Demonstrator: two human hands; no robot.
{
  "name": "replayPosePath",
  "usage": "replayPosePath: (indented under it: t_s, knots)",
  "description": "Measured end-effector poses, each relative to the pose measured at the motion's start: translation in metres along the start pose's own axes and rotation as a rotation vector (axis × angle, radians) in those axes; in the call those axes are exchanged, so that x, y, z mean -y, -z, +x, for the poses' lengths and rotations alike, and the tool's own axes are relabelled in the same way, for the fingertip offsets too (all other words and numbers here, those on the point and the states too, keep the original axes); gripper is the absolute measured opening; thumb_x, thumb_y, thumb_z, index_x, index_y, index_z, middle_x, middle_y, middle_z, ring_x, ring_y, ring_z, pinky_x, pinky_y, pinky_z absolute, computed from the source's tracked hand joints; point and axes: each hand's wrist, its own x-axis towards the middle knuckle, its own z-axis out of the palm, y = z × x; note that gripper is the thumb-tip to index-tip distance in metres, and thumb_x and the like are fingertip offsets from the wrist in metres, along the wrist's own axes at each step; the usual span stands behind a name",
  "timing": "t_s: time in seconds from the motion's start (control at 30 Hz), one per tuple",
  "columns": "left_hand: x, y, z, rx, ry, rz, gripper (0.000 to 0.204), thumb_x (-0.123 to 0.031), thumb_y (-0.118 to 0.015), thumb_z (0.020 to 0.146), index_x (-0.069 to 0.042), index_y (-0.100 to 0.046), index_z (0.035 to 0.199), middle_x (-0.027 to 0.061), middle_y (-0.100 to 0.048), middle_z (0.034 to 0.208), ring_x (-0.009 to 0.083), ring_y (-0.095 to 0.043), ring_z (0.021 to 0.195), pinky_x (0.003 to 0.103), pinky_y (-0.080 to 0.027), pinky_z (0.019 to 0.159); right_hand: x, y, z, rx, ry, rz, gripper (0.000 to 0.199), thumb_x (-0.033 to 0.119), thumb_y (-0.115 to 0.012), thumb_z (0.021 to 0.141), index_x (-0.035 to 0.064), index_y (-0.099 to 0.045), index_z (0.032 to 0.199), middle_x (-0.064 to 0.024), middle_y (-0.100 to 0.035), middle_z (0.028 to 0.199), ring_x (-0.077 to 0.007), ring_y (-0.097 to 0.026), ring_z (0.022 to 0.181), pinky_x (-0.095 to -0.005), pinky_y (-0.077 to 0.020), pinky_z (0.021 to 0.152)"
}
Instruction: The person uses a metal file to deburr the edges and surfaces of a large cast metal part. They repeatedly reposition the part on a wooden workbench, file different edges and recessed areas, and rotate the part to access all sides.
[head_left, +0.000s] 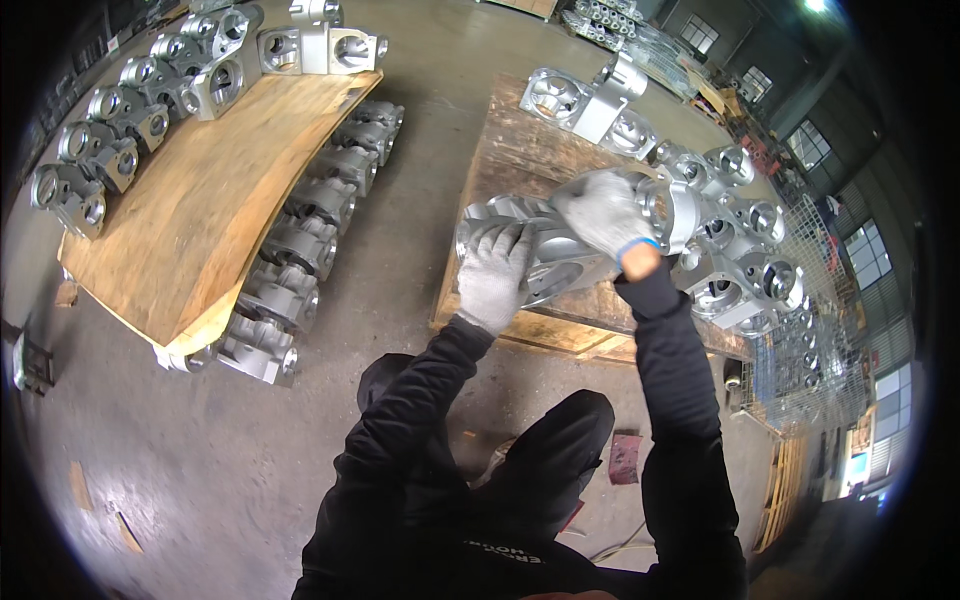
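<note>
A silver metal casting [562, 272] with ribbed sides and round openings lies on the wooden bench [508, 140] in front of me. My left hand [494, 272], in a pale work glove, is curled over the casting's left end and steadies it. Above the casting's right part is my right hand [604, 212], gloved too, with a blue cuff edge. It is smeared by motion, and I cannot see whether its fingers hold anything. Close beyond the right hand stands another casting [684, 215] with a large ring.
More castings [735, 285] crowd the bench's right side, and one lies at its far edge [600, 115]. To the left, a plywood sheet [220, 190] carries several castings, with others [300, 245] stacked beneath. A wire cage [805, 350] stands at right. A reddish scrap [625, 458] lies on the floor.
</note>
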Motion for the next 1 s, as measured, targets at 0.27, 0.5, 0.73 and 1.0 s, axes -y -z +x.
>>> replayPosePath:
  t_s: [0.27,0.5,0.73,1.0]
  knots:
    - [-0.006,0.020,-0.001,0.108,0.065,0.029,0.074,-0.018,-0.079,0.073,-0.002,-0.056,0.141,0.0172,-0.056,0.141,0.0374,-0.052,0.136,0.051,-0.037,0.121,0.016,0.029,-0.016,0.137,0.352,-0.222,0.025,0.028,-0.068,0.086,0.0164,-0.083,0.101,-0.0166,-0.076,0.096,-0.0372,-0.074,0.095,-0.0471,-0.0590,0.086]
    - [-0.001,0.037,-0.021,0.242,0.180,0.056,0.089,-0.010,-0.075,0.075,0.003,-0.037,0.155,0.0224,-0.042,0.158,0.0420,-0.037,0.151,0.051,-0.036,0.122,0.051,0.000,0.002,0.246,0.319,-0.332,0.031,0.027,-0.064,0.086,0.0104,-0.082,0.106,-0.0189,-0.077,0.097,-0.0369,-0.075,0.093,-0.0434,-0.0590,0.089]
    - [0.005,0.028,-0.028,0.270,0.214,0.022,0.091,-0.008,-0.074,0.074,0.001,-0.036,0.156,0.0236,-0.041,0.158,0.0445,-0.036,0.152,0.049,-0.047,0.113,0.047,-0.014,0.009,0.300,0.020,0.046,0.030,0.028,-0.060,0.089,0.0096,-0.083,0.094,-0.0234,-0.074,0.090,-0.0399,-0.074,0.092,-0.0440,-0.0592,0.090]
    - [0.008,0.025,-0.029,0.268,0.232,0.024,0.088,-0.009,-0.074,0.076,0.000,-0.038,0.155,0.0250,-0.041,0.158,0.0460,-0.041,0.149,0.046,-0.057,0.100,0.063,-0.025,0.005,0.213,0.105,-0.022,0.032,0.031,-0.064,0.092,0.0072,-0.082,0.103,-0.0208,-0.075,0.086,-0.0355,-0.076,0.084,-0.0422,-0.0598,0.082]
